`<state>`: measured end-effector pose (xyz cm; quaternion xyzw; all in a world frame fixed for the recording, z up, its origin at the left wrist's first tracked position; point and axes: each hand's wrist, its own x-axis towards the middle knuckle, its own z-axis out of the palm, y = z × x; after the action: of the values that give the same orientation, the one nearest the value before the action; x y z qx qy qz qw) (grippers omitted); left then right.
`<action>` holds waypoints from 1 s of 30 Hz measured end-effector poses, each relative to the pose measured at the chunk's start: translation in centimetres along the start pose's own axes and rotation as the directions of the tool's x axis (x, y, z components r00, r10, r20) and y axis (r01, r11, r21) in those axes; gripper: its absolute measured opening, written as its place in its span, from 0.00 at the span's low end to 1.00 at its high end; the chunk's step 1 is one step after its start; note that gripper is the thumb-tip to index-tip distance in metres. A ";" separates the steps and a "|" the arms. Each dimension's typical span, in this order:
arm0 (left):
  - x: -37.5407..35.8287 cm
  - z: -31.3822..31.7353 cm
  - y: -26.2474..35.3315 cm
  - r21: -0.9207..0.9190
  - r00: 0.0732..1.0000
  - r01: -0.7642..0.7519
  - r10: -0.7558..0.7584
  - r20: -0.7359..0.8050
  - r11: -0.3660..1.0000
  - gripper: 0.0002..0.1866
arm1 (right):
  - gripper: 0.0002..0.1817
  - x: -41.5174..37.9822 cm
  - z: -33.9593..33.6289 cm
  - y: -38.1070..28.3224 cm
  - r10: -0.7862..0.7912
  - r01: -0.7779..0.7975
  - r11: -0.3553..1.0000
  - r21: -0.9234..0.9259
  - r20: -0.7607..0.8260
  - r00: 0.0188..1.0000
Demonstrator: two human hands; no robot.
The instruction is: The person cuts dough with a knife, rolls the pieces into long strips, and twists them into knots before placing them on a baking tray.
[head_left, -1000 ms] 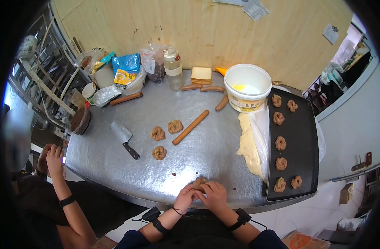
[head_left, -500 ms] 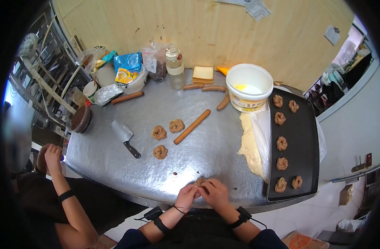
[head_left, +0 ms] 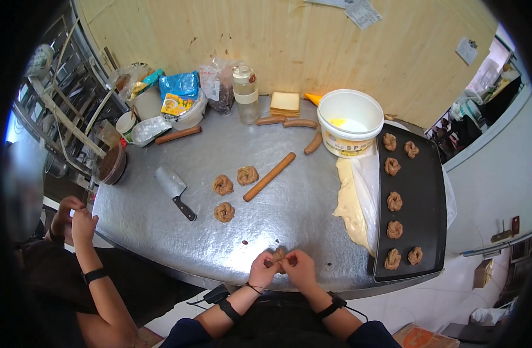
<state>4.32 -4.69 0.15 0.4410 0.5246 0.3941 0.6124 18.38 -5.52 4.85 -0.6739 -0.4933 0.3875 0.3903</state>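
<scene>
At the table's front edge, my left hand (head_left: 262, 272) and my right hand (head_left: 301, 271) pinch a piece of brown twisted dough (head_left: 278, 255) between them. The fingers cover part of the dough. Beyond my hands lie three twisted brown dough rings, one on the left (head_left: 223, 185), one to its right (head_left: 248, 175) and one closer to me (head_left: 224, 212). Beside them a wooden rolling pin (head_left: 269, 177) lies at a slant. Left of the rings rests a cleaver (head_left: 172, 182) with a black handle.
A black baking tray (head_left: 419, 232) on the right bears several dough rings. Next to it are pale dough (head_left: 352, 200) and a white bucket (head_left: 352, 142). A bottle (head_left: 246, 98), bags and another rolling pin (head_left: 179, 135) stand behind. A co-worker's hands (head_left: 80, 223) are at left.
My hands have drawn slightly apart and tilted, so more of the twisted dough shows between them. The co-worker's hands at left have shifted. The things on the table stay put.
</scene>
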 end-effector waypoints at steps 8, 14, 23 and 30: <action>0.1 -0.2 2.4 -0.332 0.883 0.454 -0.467 0.044 0.827 0.05 | 0.07 0.8 -0.2 0.4 -0.396 0.388 0.896 -0.215 0.006 0.918; 0.5 -0.1 0.7 -0.145 0.983 0.174 -0.181 -0.041 0.974 0.07 | 0.08 0.5 0.5 0.6 -0.234 0.235 0.969 -0.083 0.021 0.972; 0.6 0.2 0.5 -0.255 0.990 0.111 -0.131 -0.060 0.961 0.10 | 0.11 1.3 0.5 1.1 -0.119 0.117 0.993 0.030 0.076 0.990; 0.7 0.2 0.1 -0.249 0.981 0.185 -0.163 0.105 0.951 0.04 | 0.13 2.2 -0.6 1.7 0.037 -0.077 0.984 0.158 0.241 0.970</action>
<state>4.58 -4.05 0.09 0.3257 0.4799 0.3847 0.7180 20.03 -3.85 3.27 -0.6016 -0.4829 0.5161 0.3722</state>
